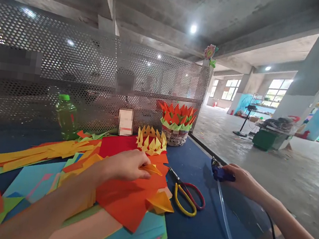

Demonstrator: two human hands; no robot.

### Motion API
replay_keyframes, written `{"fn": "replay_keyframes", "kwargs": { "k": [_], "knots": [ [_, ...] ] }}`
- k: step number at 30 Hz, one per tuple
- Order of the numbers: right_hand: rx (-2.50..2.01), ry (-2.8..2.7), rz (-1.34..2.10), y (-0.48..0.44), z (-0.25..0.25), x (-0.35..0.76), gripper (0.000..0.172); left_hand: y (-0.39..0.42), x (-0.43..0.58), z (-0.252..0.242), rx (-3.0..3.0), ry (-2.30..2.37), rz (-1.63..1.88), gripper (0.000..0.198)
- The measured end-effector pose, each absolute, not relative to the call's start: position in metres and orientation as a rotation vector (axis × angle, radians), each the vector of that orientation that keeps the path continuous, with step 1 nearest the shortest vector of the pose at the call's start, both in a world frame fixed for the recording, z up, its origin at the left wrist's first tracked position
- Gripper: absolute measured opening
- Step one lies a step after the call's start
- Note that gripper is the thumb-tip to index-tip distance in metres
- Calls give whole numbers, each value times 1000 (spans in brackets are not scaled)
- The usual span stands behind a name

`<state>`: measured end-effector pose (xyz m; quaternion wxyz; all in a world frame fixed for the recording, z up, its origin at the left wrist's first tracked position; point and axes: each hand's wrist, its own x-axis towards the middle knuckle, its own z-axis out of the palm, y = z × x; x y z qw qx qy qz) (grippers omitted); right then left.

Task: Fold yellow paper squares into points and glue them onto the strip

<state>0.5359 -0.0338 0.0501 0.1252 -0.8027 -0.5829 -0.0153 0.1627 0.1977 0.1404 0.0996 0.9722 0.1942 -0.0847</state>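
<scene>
My left hand [131, 165] pinches a folded orange paper piece [153, 169] above red-orange paper sheets [128, 196]. Another folded orange piece [160, 203] rests nearer to me on the pile. In my right hand [236, 174] is a blue hot glue gun [223, 173] near the table's right edge, nozzle pointing away; a long clear glue stick [226, 226] trails from it towards me. Scissors [186, 197] with one yellow and one red handle lie between my hands. Just beyond my left hand stands a ring of yellow folded paper points [152, 141].
Behind the yellow ring is a basket [176, 137] topped with red and green paper points. Paper strips [43, 155] and coloured sheets cover the table's left. A green-capped bottle [65, 117] stands by the perforated metal screen [95, 72]. A black cord [275, 236] hangs at right.
</scene>
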Motion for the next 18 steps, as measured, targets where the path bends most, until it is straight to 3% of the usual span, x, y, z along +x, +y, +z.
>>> {"fn": "replay_keyframes", "kwargs": {
  "k": [5,10,18],
  "knots": [
    [-2315,-1736,31,-35,49,551,31,202,163,139,2848,559,-289,31],
    [-2236,-1652,-68,-37,63,514,51,203,163,139,2813,556,-335,29],
    [-2003,-1913,190,-9,76,352,42,201,163,141,2813,541,-323,29]
  ]
}}
